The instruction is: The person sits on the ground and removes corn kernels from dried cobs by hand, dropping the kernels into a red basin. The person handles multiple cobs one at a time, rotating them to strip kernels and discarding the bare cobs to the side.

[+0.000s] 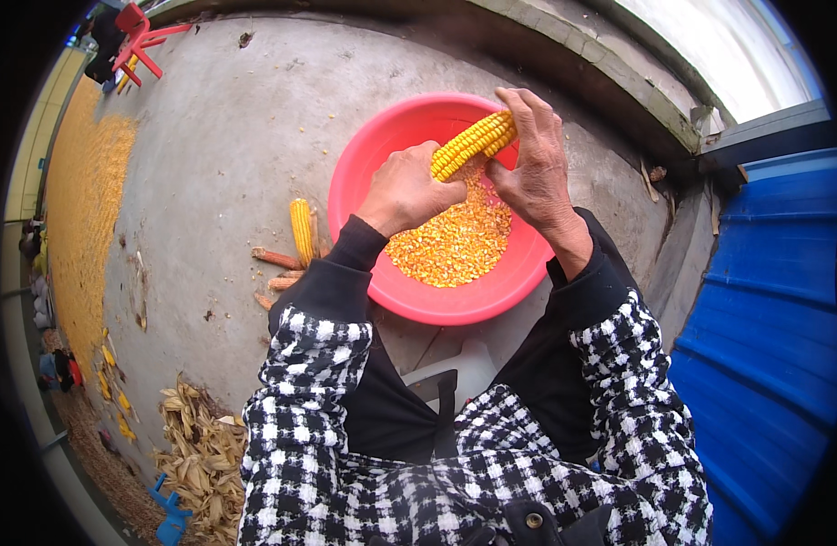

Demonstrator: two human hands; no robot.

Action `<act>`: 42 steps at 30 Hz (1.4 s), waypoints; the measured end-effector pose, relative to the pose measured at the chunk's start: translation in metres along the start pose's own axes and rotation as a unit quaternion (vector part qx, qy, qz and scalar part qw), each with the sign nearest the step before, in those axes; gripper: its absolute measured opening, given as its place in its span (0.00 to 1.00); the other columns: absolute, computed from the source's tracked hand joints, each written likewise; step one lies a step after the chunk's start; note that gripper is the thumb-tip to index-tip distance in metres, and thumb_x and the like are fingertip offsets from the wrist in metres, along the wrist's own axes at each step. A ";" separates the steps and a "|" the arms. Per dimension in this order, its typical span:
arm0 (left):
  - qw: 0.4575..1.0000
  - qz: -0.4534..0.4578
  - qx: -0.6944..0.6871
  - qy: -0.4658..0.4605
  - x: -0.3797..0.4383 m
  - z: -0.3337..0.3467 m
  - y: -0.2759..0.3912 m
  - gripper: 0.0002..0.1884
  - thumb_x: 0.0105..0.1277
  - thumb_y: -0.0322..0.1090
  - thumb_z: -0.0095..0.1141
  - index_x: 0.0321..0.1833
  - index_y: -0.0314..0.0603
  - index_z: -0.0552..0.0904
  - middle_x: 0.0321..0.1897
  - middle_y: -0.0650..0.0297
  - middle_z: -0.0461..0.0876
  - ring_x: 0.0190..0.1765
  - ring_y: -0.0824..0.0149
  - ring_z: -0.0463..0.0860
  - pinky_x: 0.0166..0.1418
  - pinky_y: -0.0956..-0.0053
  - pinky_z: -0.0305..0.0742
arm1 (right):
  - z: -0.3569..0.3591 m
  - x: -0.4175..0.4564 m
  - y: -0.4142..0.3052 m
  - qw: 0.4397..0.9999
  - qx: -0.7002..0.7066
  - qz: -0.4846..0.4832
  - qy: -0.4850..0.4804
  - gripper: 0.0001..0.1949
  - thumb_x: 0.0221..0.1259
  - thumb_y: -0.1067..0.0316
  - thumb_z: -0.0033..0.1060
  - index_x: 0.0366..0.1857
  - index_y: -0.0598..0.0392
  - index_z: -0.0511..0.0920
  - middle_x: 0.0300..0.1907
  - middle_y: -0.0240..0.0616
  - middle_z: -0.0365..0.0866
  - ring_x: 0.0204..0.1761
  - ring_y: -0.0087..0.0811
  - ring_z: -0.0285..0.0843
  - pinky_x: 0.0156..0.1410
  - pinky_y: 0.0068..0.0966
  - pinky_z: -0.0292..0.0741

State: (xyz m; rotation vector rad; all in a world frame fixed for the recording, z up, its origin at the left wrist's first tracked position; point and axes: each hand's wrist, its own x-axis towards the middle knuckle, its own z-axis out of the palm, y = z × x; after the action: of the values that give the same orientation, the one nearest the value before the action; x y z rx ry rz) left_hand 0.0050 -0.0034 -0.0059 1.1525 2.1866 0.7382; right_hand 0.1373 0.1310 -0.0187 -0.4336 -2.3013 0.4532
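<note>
Both hands hold a yellow ear of corn (474,142) over a red plastic basin (452,308). My left hand (408,188) grips its lower left end, with the thumb pointing right. Around the upper right end curl the fingers of my right hand (536,160), its thumb beneath the ear. A strip along the ear's lower side looks uneven, partly in shadow. Loose corn kernels (452,252) lie heaped in the bottom of the basin.
On the concrete floor left of the basin are a yellow ear (301,228) and several bare cobs (276,257). Spread kernels (94,225) cover the far left. Dry husks (200,457) lie lower left, near a blue chair (172,515). A red chair (137,42) stands upper left; blue metal sheeting (766,327) is at right.
</note>
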 end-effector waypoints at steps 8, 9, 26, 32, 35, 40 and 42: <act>0.955 -0.011 -0.295 -0.019 0.002 0.006 -0.004 0.20 0.50 0.38 0.64 0.46 0.35 0.80 0.31 0.59 0.83 0.37 0.66 0.84 0.45 0.68 0.77 | -0.014 0.009 0.001 0.712 0.605 0.322 -0.155 0.20 0.64 0.51 0.65 0.48 0.58 0.76 0.34 0.28 0.76 0.27 0.14 0.72 0.31 0.14 0.71; 0.960 0.006 -0.281 -0.014 0.001 0.007 -0.003 0.20 0.51 0.37 0.64 0.46 0.35 0.80 0.31 0.59 0.83 0.38 0.66 0.84 0.45 0.68 0.77 | -0.012 0.009 -0.002 0.747 0.564 0.315 -0.158 0.21 0.64 0.51 0.65 0.48 0.58 0.77 0.34 0.28 0.76 0.27 0.14 0.72 0.30 0.14 0.70; 0.969 0.059 -0.241 -0.021 -0.008 0.008 0.013 0.13 0.57 0.28 0.58 0.47 0.40 0.79 0.25 0.70 0.75 0.22 0.78 0.74 0.24 0.82 0.70 | -0.014 0.010 -0.012 0.771 0.532 0.312 -0.158 0.21 0.65 0.56 0.64 0.53 0.60 0.75 0.34 0.26 0.75 0.26 0.14 0.69 0.28 0.14 0.68; 0.902 -0.008 -0.408 -0.142 -0.011 0.004 0.009 0.16 0.57 0.28 0.57 0.50 0.39 0.78 0.28 0.69 0.77 0.25 0.80 0.75 0.26 0.83 0.70 | -0.017 0.011 -0.012 0.727 0.585 0.320 -0.164 0.21 0.65 0.54 0.64 0.53 0.57 0.75 0.33 0.24 0.73 0.25 0.13 0.65 0.30 0.15 0.68; 0.927 0.046 -0.364 -0.070 -0.009 0.013 0.008 0.17 0.56 0.28 0.58 0.51 0.39 0.78 0.29 0.69 0.77 0.25 0.80 0.75 0.27 0.83 0.71 | -0.017 0.010 -0.012 0.752 0.562 0.314 -0.139 0.19 0.66 0.55 0.62 0.53 0.56 0.75 0.31 0.22 0.72 0.25 0.12 0.62 0.30 0.15 0.69; 0.953 0.043 -0.294 -0.061 -0.007 0.016 0.007 0.19 0.56 0.28 0.58 0.53 0.38 0.77 0.31 0.70 0.78 0.28 0.79 0.76 0.31 0.82 0.73 | -0.014 0.011 -0.011 0.762 0.539 0.333 -0.137 0.20 0.67 0.54 0.61 0.55 0.57 0.75 0.31 0.21 0.71 0.25 0.11 0.61 0.31 0.15 0.69; 0.932 0.009 -0.347 -0.105 -0.008 0.012 0.006 0.20 0.56 0.28 0.58 0.53 0.37 0.77 0.32 0.69 0.78 0.31 0.78 0.77 0.34 0.81 0.74 | -0.015 0.011 -0.011 0.747 0.561 0.329 -0.138 0.20 0.67 0.53 0.60 0.55 0.56 0.75 0.31 0.22 0.71 0.24 0.11 0.61 0.31 0.15 0.69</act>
State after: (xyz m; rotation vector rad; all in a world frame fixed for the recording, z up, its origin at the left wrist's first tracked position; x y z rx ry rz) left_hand 0.0207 -0.0051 -0.0079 0.8249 1.5311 1.2060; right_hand 0.1388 0.1292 0.0022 -0.5327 -1.5924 2.1929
